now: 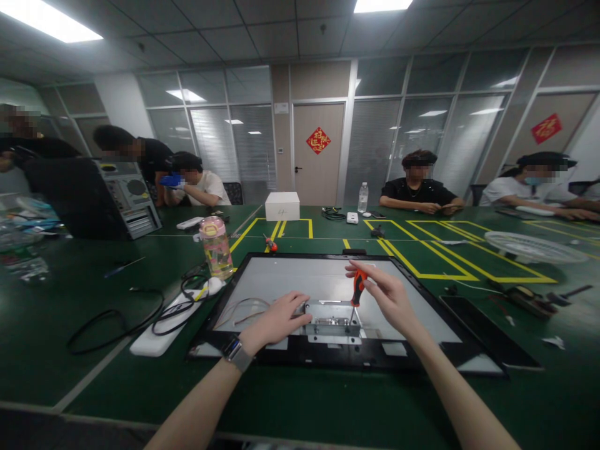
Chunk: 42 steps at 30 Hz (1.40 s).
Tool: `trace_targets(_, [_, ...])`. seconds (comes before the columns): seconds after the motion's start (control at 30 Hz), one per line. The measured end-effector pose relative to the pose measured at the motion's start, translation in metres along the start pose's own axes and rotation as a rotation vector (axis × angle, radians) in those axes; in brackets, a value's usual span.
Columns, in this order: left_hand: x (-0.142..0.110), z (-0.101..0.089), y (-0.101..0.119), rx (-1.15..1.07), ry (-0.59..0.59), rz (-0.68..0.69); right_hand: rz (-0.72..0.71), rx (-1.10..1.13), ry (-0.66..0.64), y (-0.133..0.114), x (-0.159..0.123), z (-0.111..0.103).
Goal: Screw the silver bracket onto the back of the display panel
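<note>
A flat display panel [262, 275] with a black frame lies on the green table before me. On its near part sits a metal bracket [328, 312]. My left hand [284, 319], a watch on its wrist, rests at the bracket's left end with thumb and fingers around that edge. An orange and black screwdriver [359, 289] stands nearly upright, its tip down at the bracket's right side. My right hand [387, 294] has its fingers closed about the screwdriver's handle. Thin wires [248, 306] lie on the panel left of the bracket.
Left of the panel are a white power strip [164, 328] with black cables and a pink-lidded bottle [215, 247]. A white box [282, 206] and a small red screwdriver [270, 244] lie beyond. A black slab [490, 331] lies to the right. Several people sit or stand around the table.
</note>
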<state>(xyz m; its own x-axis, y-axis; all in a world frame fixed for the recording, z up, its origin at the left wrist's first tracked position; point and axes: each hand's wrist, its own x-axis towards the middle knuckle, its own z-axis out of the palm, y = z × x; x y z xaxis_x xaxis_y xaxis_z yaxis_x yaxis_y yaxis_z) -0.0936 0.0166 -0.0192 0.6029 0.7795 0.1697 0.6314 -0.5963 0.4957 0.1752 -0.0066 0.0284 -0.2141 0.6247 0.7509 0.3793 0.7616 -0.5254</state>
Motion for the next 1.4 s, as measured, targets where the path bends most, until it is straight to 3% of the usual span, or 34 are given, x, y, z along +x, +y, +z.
trace_targets(0.33, [0.0008, 0.0018, -0.0003, 0.008, 0.005, 0.002, -0.004, -0.147, 0.066, -0.0034, 0.0018, 0.0038])
trace_targets(0.6, [0.0004, 0.0011, -0.0009, 0.015, 0.005, 0.002, 0.020, 0.029, -0.033, 0.0020, -0.0012, 0.0012])
trace_targets(0.73, [0.0007, 0.0017, -0.0013, 0.016, 0.005, 0.000, 0.080, -0.008, 0.019, 0.0010, -0.0016, 0.0036])
trace_targets(0.93, [0.0014, 0.0031, -0.0030, 0.021, 0.010, 0.011, 0.017, -0.102, 0.047, -0.0027, 0.0007, 0.0036])
trace_targets(1.07, [0.0017, 0.0029, -0.0031, 0.019, 0.006, 0.007, 0.006, -0.041, 0.018, -0.0008, 0.0001, 0.0026])
trace_targets(1.23, [0.0014, 0.0017, -0.0019, 0.025, 0.000, 0.006, 0.096, 0.101, -0.025, 0.0021, -0.0022, 0.0036])
trace_targets(1.4, [0.0014, 0.0018, -0.0026, 0.028, 0.003, 0.005, 0.064, 0.003, 0.012, 0.0001, -0.0010, 0.0038])
